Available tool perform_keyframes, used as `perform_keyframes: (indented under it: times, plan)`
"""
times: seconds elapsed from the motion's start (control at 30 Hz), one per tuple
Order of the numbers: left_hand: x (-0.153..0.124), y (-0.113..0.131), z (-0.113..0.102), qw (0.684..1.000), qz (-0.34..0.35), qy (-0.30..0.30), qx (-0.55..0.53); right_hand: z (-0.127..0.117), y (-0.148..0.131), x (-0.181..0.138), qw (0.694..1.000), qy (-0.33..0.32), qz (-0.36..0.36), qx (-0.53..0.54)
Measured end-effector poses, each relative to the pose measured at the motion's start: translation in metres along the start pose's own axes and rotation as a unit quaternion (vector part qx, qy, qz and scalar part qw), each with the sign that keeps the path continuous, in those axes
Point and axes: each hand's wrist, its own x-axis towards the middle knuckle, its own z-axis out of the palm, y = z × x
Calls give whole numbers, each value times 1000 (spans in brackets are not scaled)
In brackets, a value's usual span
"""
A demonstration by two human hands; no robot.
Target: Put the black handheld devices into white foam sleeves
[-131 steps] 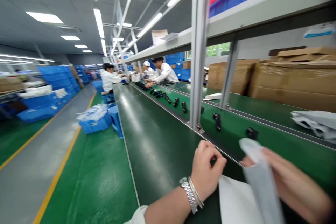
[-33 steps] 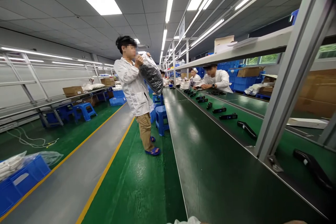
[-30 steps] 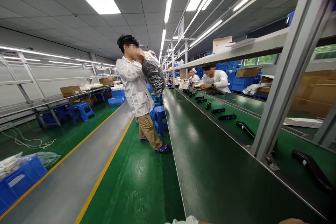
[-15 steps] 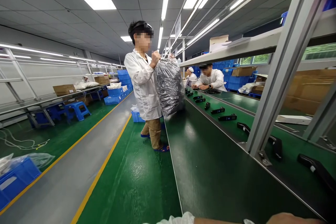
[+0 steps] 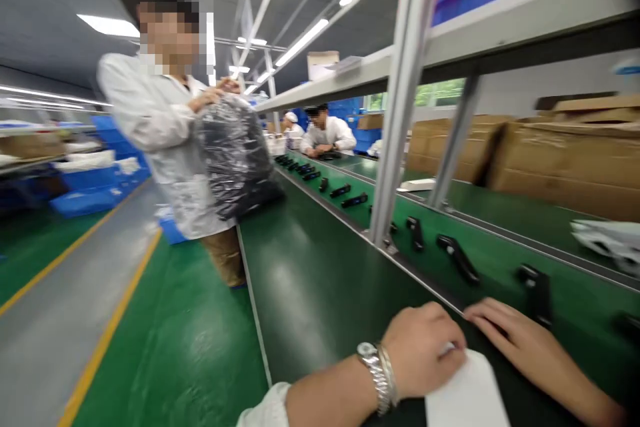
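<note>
Far left: co-worker (image 5: 160, 113), standing, holding a clear bag of black parts (image 5: 233, 160) against the chest. Near centre: left hand (image 5: 425, 350), with steel watch (image 5: 375, 373), closed on the top edge of a white sheet (image 5: 465, 393) lying on the green table (image 5: 320, 327). Near right: right hand (image 5: 530, 347), open, fingers extended, just beside the sheet, near a black moulded part (image 5: 535, 293).

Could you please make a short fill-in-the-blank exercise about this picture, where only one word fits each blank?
1. The right hand is bare, but the other hand has a metal ____ on its wrist.
2. The white sheet lies under the ____ hand.
3. The co-worker holds a clear plastic bag full of ____ items.

Missing words: watch, left, black.
</note>
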Motion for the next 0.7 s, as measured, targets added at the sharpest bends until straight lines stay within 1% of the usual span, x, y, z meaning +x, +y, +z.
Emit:
perform_keyframes:
  times: [0.03,0.13,0.27,0.33,0.37,0.4,0.47,0.5,0.53,0.6,0.7]
  plan:
    - [3,1,-2,1000,-1,0,-9,-4,5,0,999,-32,11,5]
    - [14,4,-3,999,-13,4,-36,-16,7,5,998,-50,27,2]
    - [24,6,-3,998,-48,7,-47,-29,6,11,999,-49,13,-18]
    - [27,6,-6,996,-84,13,-29,-38,12,12,997,-19,21,-70]
    - [28,6,-7,994,-108,10,-15,-44,18,13,993,6,49,-111]
    - [29,5,-9,991,-133,-2,-1,-50,24,14,983,33,94,-155]
    - [31,5,-11,984,-170,-43,21,-66,43,14,949,76,204,-227]
    - [32,5,-12,982,-179,-62,30,-75,54,13,930,87,253,-251]
    - [33,5,-12,979,-183,-76,37,-84,66,10,913,93,292,-268]
    - [35,4,-11,977,-187,-91,47,-103,91,-2,886,97,348,-291]
    - [39,0,-8,975,-190,-108,49,-128,122,-33,850,80,422,-305]
